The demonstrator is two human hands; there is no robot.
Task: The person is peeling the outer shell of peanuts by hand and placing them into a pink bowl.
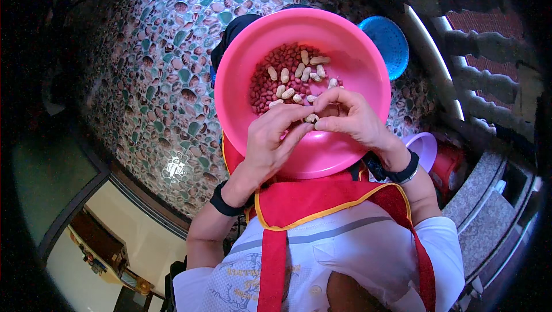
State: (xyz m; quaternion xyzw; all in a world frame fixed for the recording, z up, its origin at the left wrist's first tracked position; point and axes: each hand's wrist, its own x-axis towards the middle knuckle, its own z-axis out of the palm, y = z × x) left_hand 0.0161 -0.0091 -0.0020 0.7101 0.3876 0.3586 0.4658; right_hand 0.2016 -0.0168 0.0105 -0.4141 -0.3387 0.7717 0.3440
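Note:
A pink plastic basin [302, 157] rests on my lap. Red-skinned peanut kernels [269, 88] cover part of its bottom, with several unshelled peanuts [284, 75] scattered on and beside them. Over the basin's near half, my left hand [276, 133] and my right hand [355, 118] meet fingertip to fingertip. One peanut in its shell [311, 118] is pinched between the thumbs and fingers of both hands. My fingers partly cover it, so whether the shell is cracked cannot be made out. The hands also hide some of the basin's contents beneath them.
A blue plastic basket [386, 47] stands on the pebble-patterned floor [172, 75] beyond the basin's right rim. A purple basin [422, 150] and a red container [447, 165] sit by my right elbow. Stone balusters [483, 47] line the right side. My red apron [319, 202] hangs below the basin.

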